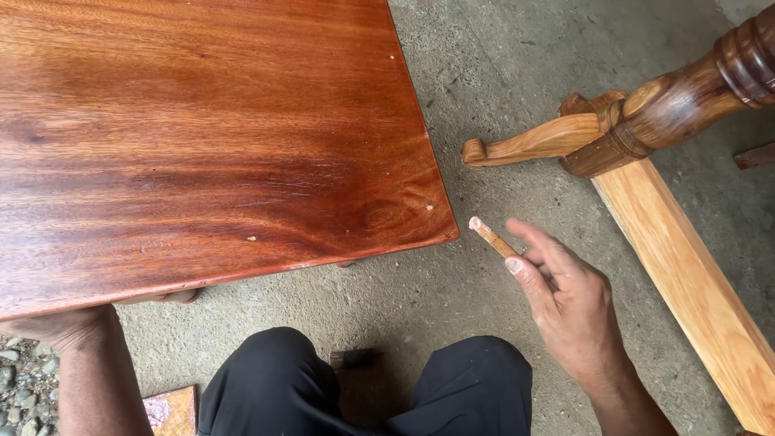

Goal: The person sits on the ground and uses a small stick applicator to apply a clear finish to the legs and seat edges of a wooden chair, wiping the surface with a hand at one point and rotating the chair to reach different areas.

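Observation:
A large reddish-brown polished wooden tabletop [210, 129] fills the upper left. My left hand [60, 323] grips its near edge from below, with the fingers mostly hidden under the board. Just off the tabletop's near right corner, my right hand [565, 303] hovers over the concrete floor. It pinches a small flat wooden stick [491, 237] that has a pale pinkish dab on its tip, pointing toward that corner. My knees in black trousers [363, 387] are at the bottom.
A turned dark wooden leg [686, 97] with a curved pale foot [525, 145] lies at upper right beside a long pale wooden beam [694, 282]. Gravel [20, 379] and a small reddish tile-like piece [171, 410] lie at bottom left. The rough concrete floor [484, 73] surrounds everything.

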